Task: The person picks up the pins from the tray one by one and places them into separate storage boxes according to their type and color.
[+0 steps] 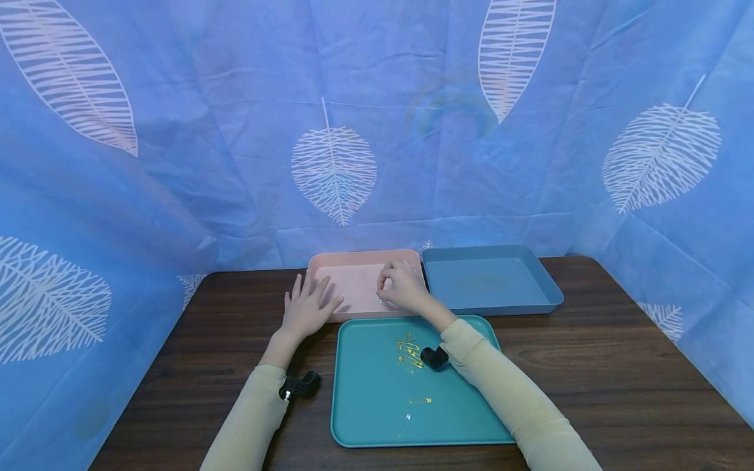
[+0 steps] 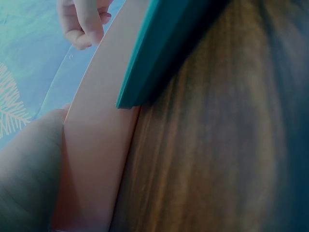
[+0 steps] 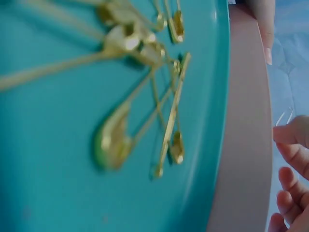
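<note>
My right hand hovers over the pink tray at the back and pinches a thin silver safety pin between curled fingertips. My left hand lies flat with its fingers spread, on the table at the pink tray's left front edge. The teal tray in front holds a cluster of gold safety pins, which fill the right wrist view. A single gold pin and a small silver pin lie nearer to me.
A blue tray stands to the right of the pink one. All three rest on a dark wooden table. A blue leaf-print cloth closes off the back and both sides. A black camera sits on each wrist.
</note>
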`<action>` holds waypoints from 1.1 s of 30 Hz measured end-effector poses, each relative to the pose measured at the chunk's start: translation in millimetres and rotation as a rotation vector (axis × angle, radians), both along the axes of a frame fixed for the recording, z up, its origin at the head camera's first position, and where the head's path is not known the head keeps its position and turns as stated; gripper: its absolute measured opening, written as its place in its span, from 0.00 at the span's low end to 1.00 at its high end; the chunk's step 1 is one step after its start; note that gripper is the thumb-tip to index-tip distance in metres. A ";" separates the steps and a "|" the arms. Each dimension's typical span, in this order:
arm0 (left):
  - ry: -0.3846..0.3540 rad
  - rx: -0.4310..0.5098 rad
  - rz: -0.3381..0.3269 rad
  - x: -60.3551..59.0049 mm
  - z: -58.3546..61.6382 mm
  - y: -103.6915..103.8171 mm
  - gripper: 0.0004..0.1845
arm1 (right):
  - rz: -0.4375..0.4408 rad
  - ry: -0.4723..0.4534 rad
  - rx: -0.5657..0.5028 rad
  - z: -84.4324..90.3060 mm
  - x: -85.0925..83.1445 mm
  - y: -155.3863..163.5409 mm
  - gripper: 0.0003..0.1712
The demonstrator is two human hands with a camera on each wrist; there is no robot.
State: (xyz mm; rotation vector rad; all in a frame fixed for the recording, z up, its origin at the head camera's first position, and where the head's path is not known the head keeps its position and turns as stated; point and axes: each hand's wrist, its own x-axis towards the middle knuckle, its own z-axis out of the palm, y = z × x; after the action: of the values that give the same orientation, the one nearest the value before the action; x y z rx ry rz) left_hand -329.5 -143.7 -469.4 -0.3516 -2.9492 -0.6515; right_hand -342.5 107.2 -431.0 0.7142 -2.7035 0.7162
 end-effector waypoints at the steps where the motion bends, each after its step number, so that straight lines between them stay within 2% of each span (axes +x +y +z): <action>1: 0.001 -0.001 -0.001 -0.2 -0.1 0.0 0.40 | -0.017 -0.003 0.001 -0.5 -0.9 -1.5 0.06; 11: 0.000 -0.002 0.006 -1.3 -2.4 0.3 0.40 | -0.141 -0.068 -0.045 -0.2 -5.9 -13.6 0.08; 19: -0.001 -0.001 0.012 -0.6 -0.3 0.5 0.40 | -0.209 -0.020 -0.054 1.0 -11.6 -18.6 0.08; 27: 0.003 -0.014 0.013 -1.4 0.4 1.4 0.40 | -0.214 0.000 -0.028 3.8 -10.5 -13.8 0.07; 33: 0.004 -0.008 0.008 -1.1 -0.8 0.5 0.40 | -0.166 0.061 -0.071 4.1 -4.1 -8.4 0.09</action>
State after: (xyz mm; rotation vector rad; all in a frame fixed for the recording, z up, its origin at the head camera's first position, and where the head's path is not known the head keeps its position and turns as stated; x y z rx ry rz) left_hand -330.6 -143.1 -470.2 -0.3416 -2.9491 -0.6373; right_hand -346.6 98.9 -426.9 0.4793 -2.6294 0.7335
